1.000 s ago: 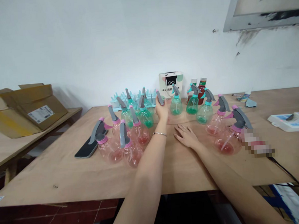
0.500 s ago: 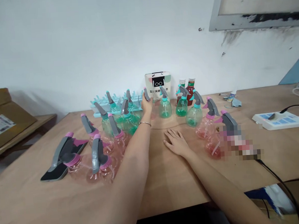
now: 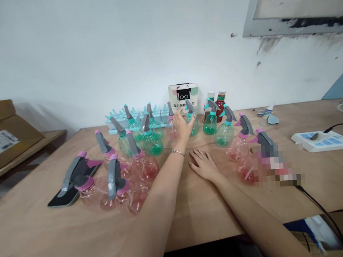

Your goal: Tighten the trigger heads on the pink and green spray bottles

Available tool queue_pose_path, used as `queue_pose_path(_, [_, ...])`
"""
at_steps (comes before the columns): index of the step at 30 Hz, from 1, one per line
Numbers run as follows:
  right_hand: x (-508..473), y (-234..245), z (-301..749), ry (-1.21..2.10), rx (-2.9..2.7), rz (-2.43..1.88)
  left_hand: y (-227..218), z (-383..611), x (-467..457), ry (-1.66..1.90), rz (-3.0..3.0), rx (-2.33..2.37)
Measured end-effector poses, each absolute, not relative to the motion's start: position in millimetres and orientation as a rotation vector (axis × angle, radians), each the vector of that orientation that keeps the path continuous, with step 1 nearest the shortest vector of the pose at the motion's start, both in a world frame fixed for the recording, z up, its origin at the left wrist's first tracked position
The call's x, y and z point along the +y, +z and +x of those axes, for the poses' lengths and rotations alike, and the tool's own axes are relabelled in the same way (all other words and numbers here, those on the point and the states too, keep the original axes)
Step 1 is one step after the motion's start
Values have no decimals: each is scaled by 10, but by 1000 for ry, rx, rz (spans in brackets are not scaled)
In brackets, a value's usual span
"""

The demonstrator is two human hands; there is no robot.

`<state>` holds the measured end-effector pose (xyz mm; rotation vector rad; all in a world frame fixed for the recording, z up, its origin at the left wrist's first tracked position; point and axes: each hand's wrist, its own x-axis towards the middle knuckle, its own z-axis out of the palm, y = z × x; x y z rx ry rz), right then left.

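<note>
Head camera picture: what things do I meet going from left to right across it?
Cardboard box → phone → left hand → right hand → white power strip.

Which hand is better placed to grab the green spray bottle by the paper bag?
Left, probably: the left hand is up, fingers open, right beside the green spray bottle; the right hand lies flat on the table, nearer the person.

A person's left hand (image 3: 181, 124), fingers spread, reaches between a pink spray bottle (image 3: 170, 114) and a green spray bottle (image 3: 194, 127) at the back of a wooden table (image 3: 194, 216). The right hand (image 3: 203, 164) lies flat, palm down. A smartphone (image 3: 62, 195) lies far left.
</note>
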<state>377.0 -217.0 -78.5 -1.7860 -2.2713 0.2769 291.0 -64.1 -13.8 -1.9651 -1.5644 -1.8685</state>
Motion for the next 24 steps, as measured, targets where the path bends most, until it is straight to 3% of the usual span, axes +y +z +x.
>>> queue_pose_path(6, [-2160, -786, 3764, 309, -2274, -1783, -87, 3206, -515, -1821, -2108, -1980])
queue_pose_path(13, [-2147, -819, 3776, 285, -2259, -1760, -40, 3113, -627, -2009, -2256, -1883])
queue_pose_path(19, [-2140, -834, 3786, 219, -2273, -1764, 110, 2822, -1039, -2860, -2523, -1768])
queue_pose_path(24, [-2105, -872, 3822, 139, -2230, -1659, 178, 2601, -1407, -3067, -2806, -1895])
